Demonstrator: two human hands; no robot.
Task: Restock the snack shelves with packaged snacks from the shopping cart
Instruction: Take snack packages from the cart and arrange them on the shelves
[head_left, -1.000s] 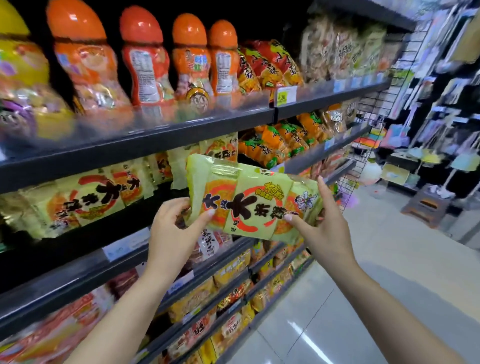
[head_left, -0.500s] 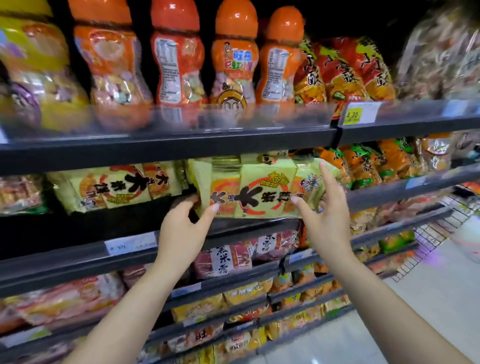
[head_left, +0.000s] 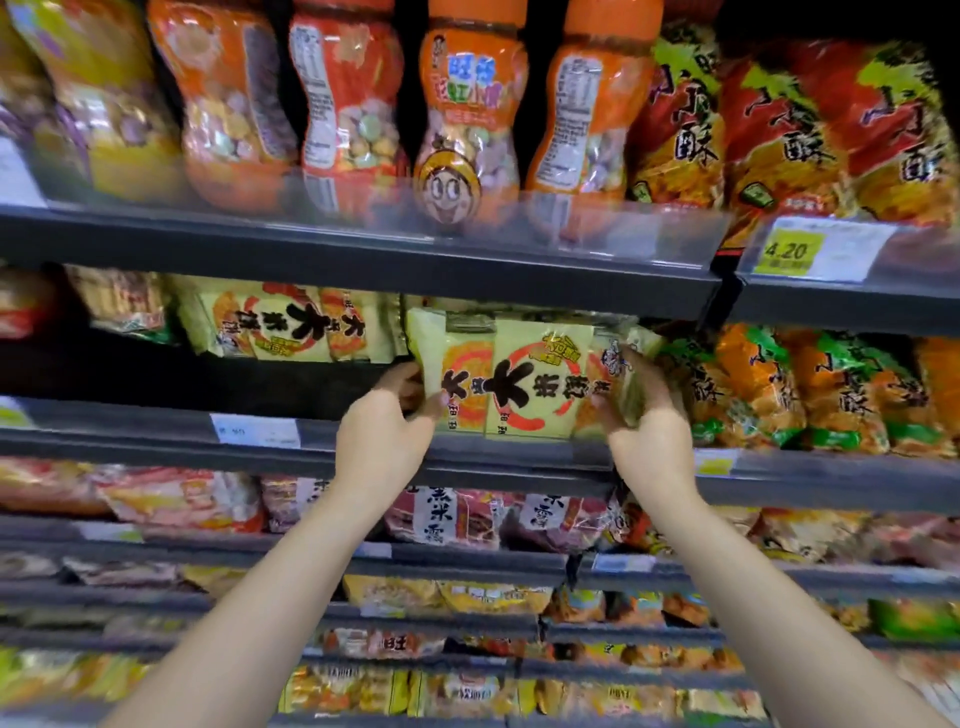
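Two hands hold one yellow snack pack up at the shelves. The pack is pale yellow with a red ring and big black letters on its front. It stands upright on the second shelf from the top of the view, with its top edge tucked under the shelf above.

The left hand grips the pack's left edge — the thumb is on the front and the fingers curl round behind. The right hand grips the right edge in the same way, with its fingers wrapped over the side of the pack. So both hands are closed on the pack, one on each side. Both arms reach up from the bottom of the view.

Just to the left of the pack sits another yellow pack of the same kind, a bit farther back on the same shelf. To the right, touching or nearly touching the held pack, is a row of orange and green bags.

On the top shelf stand orange bottles full of small round snacks — one has a smiling face on it. Next to them on the right are red and orange bags. A yellow price tag reads 4.20.

Under the hands there are more shelves with pink and red bags, and lower down some yellow ones that are too blurry to read.
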